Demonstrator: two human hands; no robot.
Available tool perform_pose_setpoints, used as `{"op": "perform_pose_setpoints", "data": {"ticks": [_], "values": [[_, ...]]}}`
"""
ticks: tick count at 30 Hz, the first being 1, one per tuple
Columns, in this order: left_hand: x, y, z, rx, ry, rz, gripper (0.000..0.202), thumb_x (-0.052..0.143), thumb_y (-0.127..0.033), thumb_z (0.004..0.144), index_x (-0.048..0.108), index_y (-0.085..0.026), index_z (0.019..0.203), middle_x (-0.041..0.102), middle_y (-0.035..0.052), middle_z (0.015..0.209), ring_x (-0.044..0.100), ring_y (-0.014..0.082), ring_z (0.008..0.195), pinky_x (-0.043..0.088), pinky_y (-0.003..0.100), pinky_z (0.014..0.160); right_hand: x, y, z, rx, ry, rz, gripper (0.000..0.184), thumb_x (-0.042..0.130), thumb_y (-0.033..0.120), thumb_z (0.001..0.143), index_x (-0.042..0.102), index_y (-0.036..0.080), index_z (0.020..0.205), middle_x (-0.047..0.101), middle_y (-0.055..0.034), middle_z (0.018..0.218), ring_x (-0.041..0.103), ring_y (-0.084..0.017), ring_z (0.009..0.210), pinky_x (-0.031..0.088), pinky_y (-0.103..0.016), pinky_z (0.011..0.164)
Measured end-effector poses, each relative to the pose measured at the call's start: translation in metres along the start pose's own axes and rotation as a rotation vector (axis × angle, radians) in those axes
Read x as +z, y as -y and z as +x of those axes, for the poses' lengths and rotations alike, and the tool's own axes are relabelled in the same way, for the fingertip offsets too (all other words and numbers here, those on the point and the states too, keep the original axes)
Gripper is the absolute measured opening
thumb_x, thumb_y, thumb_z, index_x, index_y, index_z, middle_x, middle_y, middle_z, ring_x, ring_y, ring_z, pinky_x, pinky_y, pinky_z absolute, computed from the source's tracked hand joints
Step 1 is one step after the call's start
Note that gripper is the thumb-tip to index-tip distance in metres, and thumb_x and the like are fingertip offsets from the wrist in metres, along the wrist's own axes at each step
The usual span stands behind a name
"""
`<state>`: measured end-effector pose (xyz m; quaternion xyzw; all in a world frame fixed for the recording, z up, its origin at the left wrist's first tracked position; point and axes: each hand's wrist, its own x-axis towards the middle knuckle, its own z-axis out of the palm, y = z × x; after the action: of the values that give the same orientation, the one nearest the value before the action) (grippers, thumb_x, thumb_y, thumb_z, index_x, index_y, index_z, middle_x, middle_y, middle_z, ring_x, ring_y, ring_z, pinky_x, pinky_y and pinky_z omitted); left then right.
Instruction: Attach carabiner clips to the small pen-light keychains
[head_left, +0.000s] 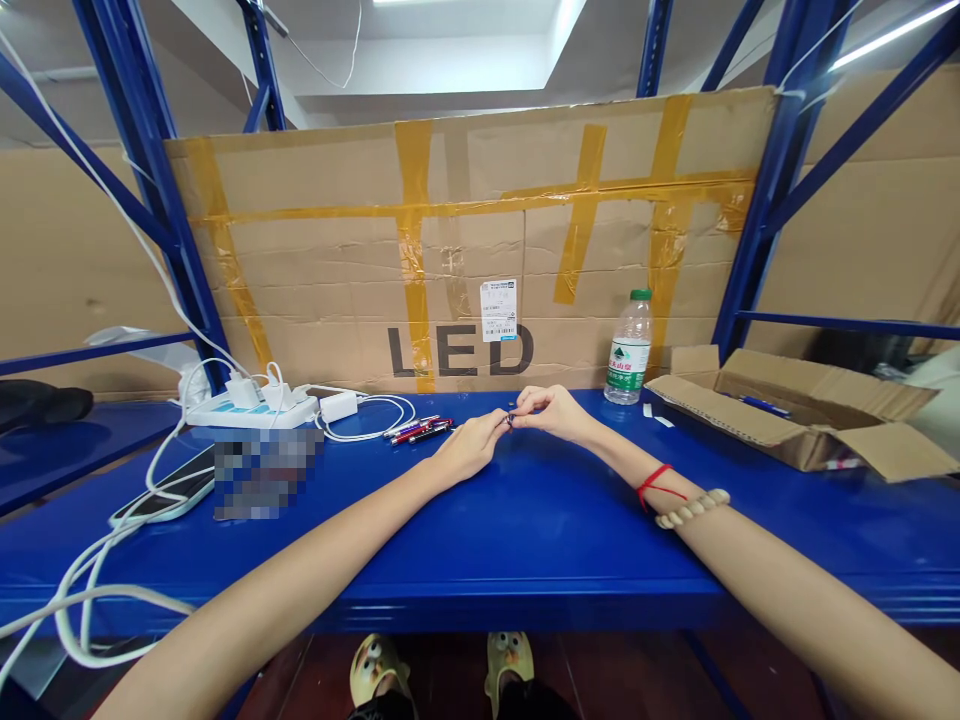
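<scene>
Both my hands meet over the middle of the blue shelf [540,530]. My left hand [471,445] and my right hand [553,410] each pinch a small dark part [511,417] between their fingertips; it is too small to name. My right wrist wears a red string and a bead bracelet. Several pens [418,430] lie on the shelf just left of my left hand.
A taped cardboard sheet marked LED [465,250] stands at the back. A water bottle [628,348] and an open cardboard box [795,410] are to the right. A white power strip [251,408] with chargers and cables, and a phone [169,495], lie left. Blue rack uprights flank the shelf.
</scene>
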<state>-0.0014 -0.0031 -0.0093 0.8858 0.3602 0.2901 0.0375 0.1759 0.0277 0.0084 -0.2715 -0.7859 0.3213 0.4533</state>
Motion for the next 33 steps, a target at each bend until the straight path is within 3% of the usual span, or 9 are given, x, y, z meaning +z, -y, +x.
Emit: {"op": "perform_pose_setpoints", "data": {"ticks": [7, 12, 22, 33], "values": [[0.001, 0.0, -0.001, 0.021, -0.123, 0.078, 0.022, 0.031, -0.026, 0.089, 0.052, -0.021, 0.093, 0.06, 0.0041, 0.094, 0.056, 0.0175, 0.09, 0.042, 0.028, 0.082, 0.004, 0.003, -0.002, 0.036, -0.001, -0.005, 0.032, 0.072, 0.044, 0.052, 0.063, 0.014, 0.055, 0.058, -0.0028, 0.064, 0.055, -0.012, 0.058, 0.045, -0.026, 0.058], [0.002, -0.001, -0.001, 0.005, -0.187, 0.145, 0.021, 0.034, -0.025, 0.088, 0.055, -0.02, 0.093, 0.061, 0.0047, 0.095, 0.055, 0.0182, 0.094, 0.041, 0.03, 0.086, 0.007, 0.007, -0.003, 0.088, -0.023, -0.005, 0.035, 0.071, 0.046, 0.053, 0.059, 0.013, 0.051, 0.056, -0.0021, 0.059, 0.05, -0.009, 0.051, 0.04, -0.023, 0.048], [0.0, -0.001, 0.004, -0.079, -0.128, 0.094, 0.023, 0.031, -0.027, 0.09, 0.054, -0.022, 0.092, 0.062, 0.0018, 0.093, 0.057, 0.0163, 0.087, 0.042, 0.026, 0.077, 0.01, 0.005, -0.005, 0.245, -0.117, 0.011, 0.036, 0.071, 0.048, 0.053, 0.064, 0.013, 0.061, 0.056, -0.0013, 0.057, 0.042, -0.007, 0.048, 0.032, -0.02, 0.042], [0.001, 0.001, 0.006, -0.111, -0.098, 0.175, 0.026, 0.03, -0.031, 0.09, 0.047, -0.025, 0.108, 0.061, 0.0019, 0.097, 0.056, 0.0185, 0.092, 0.042, 0.027, 0.077, 0.001, -0.008, -0.004, 0.33, -0.073, 0.036, 0.04, 0.068, 0.051, 0.057, 0.068, 0.015, 0.075, 0.05, 0.0024, 0.055, 0.039, -0.005, 0.05, 0.031, -0.017, 0.044]]}}
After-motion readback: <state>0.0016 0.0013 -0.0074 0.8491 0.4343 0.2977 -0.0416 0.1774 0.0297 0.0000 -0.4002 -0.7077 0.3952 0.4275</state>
